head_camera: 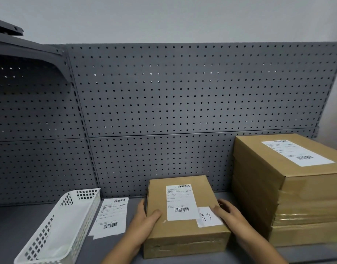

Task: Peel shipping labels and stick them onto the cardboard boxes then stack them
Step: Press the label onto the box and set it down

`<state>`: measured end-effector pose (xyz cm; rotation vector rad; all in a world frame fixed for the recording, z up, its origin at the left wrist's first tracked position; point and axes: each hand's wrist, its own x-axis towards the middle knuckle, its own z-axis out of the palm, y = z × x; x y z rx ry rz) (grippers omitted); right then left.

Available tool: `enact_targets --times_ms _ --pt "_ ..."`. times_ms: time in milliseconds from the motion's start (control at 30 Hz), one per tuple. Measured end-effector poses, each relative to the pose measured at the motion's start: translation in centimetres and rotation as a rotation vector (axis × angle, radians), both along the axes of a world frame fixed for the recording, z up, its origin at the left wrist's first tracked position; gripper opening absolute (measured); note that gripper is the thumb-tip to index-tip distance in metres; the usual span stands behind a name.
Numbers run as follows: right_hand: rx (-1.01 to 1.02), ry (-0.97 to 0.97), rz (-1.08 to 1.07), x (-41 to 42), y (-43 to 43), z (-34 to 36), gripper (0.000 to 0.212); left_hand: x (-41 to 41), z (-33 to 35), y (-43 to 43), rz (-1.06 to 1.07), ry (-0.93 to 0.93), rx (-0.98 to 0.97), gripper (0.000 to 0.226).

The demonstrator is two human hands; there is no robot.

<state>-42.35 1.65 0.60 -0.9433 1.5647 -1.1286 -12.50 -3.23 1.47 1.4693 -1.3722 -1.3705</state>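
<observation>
Lifting the labelled small box (184,238) level onto the taped box stack (304,197) appears the step in hand; it now rests on the shelf (11,225). The left grip (144,216) clasps its left edge, thumb on top. The right grip (228,212) lies flat-fingered on the handwritten slip (207,218). Spare shipping labels (110,216) and a white basket (59,225) lie left, off the likely path.

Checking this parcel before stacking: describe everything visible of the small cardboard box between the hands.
The small cardboard box is brown, flat and closed, lying on the shelf. A shipping label with barcodes sits on its top; a smaller handwritten slip overlaps its corner. Clear tape crosses its front. The left hand grips its left edge; the right hand rests fingers on the slip.
</observation>
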Motion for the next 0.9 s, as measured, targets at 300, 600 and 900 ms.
enact_targets --times_ms 300,600,900 --pt "-0.060 -0.354 0.109 1.9 2.3 0.2 0.041 1.5 -0.6 1.3 -0.040 0.359 0.137 0.038" --pt "-0.117 -0.443 0.021 3.6 3.0 -0.4 0.037 1.1 -2.0 1.9 0.053 0.413 0.130 0.084" --pt "-0.107 -0.460 0.030 5.1 3.5 1.4 0.033 2.2 -0.5 2.9 0.080 0.393 0.114 0.061"
